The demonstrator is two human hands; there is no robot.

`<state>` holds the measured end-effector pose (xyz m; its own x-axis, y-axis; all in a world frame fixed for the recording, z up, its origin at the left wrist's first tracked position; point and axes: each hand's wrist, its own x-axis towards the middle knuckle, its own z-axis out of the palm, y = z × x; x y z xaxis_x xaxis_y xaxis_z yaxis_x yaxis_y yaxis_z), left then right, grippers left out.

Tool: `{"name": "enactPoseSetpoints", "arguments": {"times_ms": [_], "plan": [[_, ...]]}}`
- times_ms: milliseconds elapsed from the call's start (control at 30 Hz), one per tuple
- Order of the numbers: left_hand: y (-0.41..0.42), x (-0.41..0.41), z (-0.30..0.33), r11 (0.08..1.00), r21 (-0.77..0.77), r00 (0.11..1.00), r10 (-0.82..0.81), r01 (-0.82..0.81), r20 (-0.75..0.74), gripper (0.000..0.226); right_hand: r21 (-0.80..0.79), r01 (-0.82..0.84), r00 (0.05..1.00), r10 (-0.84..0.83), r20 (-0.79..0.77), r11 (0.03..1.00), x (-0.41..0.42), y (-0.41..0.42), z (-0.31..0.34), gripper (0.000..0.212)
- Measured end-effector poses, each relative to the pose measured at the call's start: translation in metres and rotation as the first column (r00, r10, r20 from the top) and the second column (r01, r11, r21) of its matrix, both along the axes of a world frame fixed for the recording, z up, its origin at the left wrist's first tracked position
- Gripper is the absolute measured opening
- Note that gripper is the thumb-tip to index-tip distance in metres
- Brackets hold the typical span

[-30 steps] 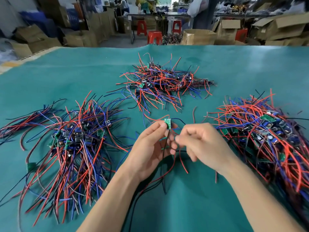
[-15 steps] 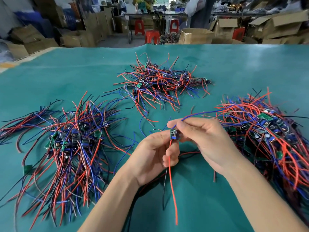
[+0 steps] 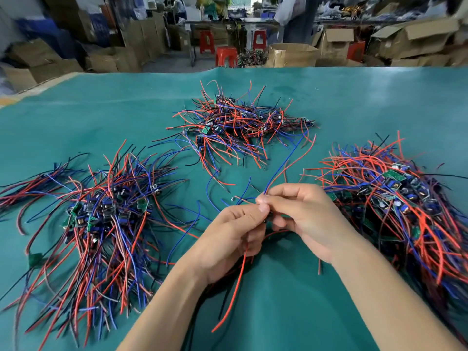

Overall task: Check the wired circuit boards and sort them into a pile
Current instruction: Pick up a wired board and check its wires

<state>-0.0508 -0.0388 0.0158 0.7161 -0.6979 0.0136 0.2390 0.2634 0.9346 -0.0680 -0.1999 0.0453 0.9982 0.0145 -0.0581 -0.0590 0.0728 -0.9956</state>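
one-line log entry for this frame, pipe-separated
stage: checking | left hand: pinches wired board | right hand: pinches same board | board: mostly hidden | piles on mat: three

bare tabletop (image 3: 76, 117) lies open at far left and far right, while the left pile (image 3: 106, 224), far pile (image 3: 235, 125) and right pile (image 3: 395, 198) hem in the near middle.

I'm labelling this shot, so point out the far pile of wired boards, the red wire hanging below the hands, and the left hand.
far pile (image 3: 238, 122), head view, tangled middle.
red wire (image 3: 234, 297), head view, hanging stretch.
left hand (image 3: 228, 239), head view, back of hand.
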Motion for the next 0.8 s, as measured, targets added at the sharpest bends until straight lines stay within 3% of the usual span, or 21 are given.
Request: {"name": "enactPoseSetpoints", "arguments": {"times_ms": [133, 233, 333, 433, 567, 633, 700, 800], "plan": [[0.002, 0.001, 0.002, 0.999, 0.030, 1.000, -0.018, 0.017, 0.007, 0.035, 0.023, -0.026, 0.999, 0.026, -0.020, 0.999, 0.000, -0.002, 0.000, 0.016], [0.004, 0.001, 0.004, 0.996, 0.067, 0.999, -0.051, 0.050, 0.009, 0.037, -0.127, 0.178, 0.982, -0.168, 0.088, 0.976, 0.003, 0.000, -0.006, 0.017], [0.004, 0.000, 0.005, 0.991, 0.104, 0.996, -0.089, 0.086, 0.023, 0.036, -0.221, 0.423, 0.902, -0.384, 0.197, 0.879, 0.010, -0.010, -0.013, 0.017], [0.002, -0.002, 0.006, 0.990, 0.106, 0.995, -0.099, 0.096, 0.025, 0.035, -0.337, 0.523, 0.845, -0.423, 0.328, 0.783, 0.013, -0.017, -0.015, 0.018], [0.003, -0.002, 0.008, 0.987, 0.123, 0.993, -0.113, 0.107, 0.040, 0.034, -0.320, 0.647, 0.755, -0.523, 0.397, 0.692, 0.016, -0.023, -0.018, 0.021], [0.002, -0.003, 0.008, 0.985, 0.130, 0.991, -0.120, 0.111, 0.056, 0.033, -0.232, 0.653, 0.752, -0.582, 0.309, 0.721, 0.017, -0.026, -0.018, 0.026], [0.002, -0.003, 0.007, 0.984, 0.137, 0.989, -0.129, 0.118, 0.074, 0.033, -0.036, 0.651, 0.756, -0.642, 0.130, 0.759, 0.018, -0.027, -0.013, 0.033], [0.003, -0.002, 0.006, 0.980, 0.153, 0.984, -0.147, 0.131, 0.099, 0.034, 0.266, 0.648, 0.760, -0.629, -0.163, 0.714, 0.018, -0.026, -0.006, 0.039]]}}
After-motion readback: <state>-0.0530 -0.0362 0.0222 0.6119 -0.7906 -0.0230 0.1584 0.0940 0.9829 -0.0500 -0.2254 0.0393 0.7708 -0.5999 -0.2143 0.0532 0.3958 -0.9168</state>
